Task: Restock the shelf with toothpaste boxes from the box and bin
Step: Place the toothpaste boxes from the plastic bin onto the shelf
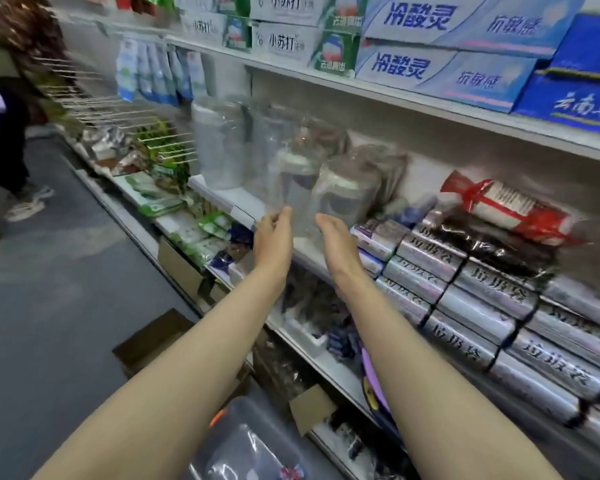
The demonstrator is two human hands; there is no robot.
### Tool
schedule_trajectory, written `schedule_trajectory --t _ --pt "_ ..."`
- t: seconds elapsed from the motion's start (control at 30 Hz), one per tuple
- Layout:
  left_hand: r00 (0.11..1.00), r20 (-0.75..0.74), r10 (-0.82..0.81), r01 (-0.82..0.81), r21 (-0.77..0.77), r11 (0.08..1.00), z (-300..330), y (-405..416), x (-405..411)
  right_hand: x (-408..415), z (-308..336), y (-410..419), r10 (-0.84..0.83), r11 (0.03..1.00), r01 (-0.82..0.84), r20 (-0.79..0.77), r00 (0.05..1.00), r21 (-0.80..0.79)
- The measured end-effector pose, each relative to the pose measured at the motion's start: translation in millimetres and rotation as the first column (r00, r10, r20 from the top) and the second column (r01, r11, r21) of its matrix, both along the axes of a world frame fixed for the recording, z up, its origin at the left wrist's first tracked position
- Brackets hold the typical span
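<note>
I'm seeing both hands stretched out toward the middle shelf point(243, 202). The left hand point(272, 237) and right hand point(336, 240) are facing each other with a narrow gap between them, fingers mostly straight, and neither is holding a toothpaste box. They're bracketing a clear plastic-wrapped pack of cups or jars point(302, 188) at the shelf edge; the left fingertips look to be touching its wrap, but blur is keeping me from being sure about contact.

Toothpaste boxes point(447, 67) are sitting on the upper shelf, well above the hands: white-green ones to the left, pale blue in the middle, dark blue at the right. That row is looking well filled, as far as the frame shows.

A cardboard box point(153, 337) is standing open on the floor below, and a grey bin point(246, 441) is near the bottom edge between the forearms. I can't tell what either is holding.

I'm judging restocking partly done or between loads: nothing is in hand, and the supplies below are not yet reached for.
</note>
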State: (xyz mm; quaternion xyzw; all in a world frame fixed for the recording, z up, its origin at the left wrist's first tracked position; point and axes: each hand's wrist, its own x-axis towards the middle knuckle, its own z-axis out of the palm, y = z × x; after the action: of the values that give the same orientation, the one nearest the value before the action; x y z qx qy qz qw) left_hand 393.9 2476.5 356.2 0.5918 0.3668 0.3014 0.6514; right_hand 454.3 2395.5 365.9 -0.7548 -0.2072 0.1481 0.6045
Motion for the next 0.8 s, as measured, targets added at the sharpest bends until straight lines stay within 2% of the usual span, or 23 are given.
schedule_trajectory --t 0.17,0.4,0.6,0.8 --pt "0.991 -0.131 -0.032 0.018 -0.109 0.994 -88.5 14.0 -2.4 -10.7 -83.2 7.7 0.022 0.987 -0.05 -0.18 0.983 -0.152" --pt "0.951 -0.307 0.031 -0.118 -0.268 0.956 -226.1 -1.9 -22.3 -11.6 -214.7 7.2 0.039 0.933 -0.165 -0.365 0.93 -0.32" --pt "0.85 -0.523 0.07 -0.294 -0.36 0.885 -367.3 -17.6 -66.6 -17.1 -366.6 -3.6 0.045 0.791 -0.328 -0.485 0.873 -0.517" --pt "0.771 -0.635 0.048 -0.396 -0.419 0.817 -498.2 -42.7 -103.2 -37.1 -505.5 -33.7 -0.002 0.7 -0.442 -0.62 0.785 -0.562"
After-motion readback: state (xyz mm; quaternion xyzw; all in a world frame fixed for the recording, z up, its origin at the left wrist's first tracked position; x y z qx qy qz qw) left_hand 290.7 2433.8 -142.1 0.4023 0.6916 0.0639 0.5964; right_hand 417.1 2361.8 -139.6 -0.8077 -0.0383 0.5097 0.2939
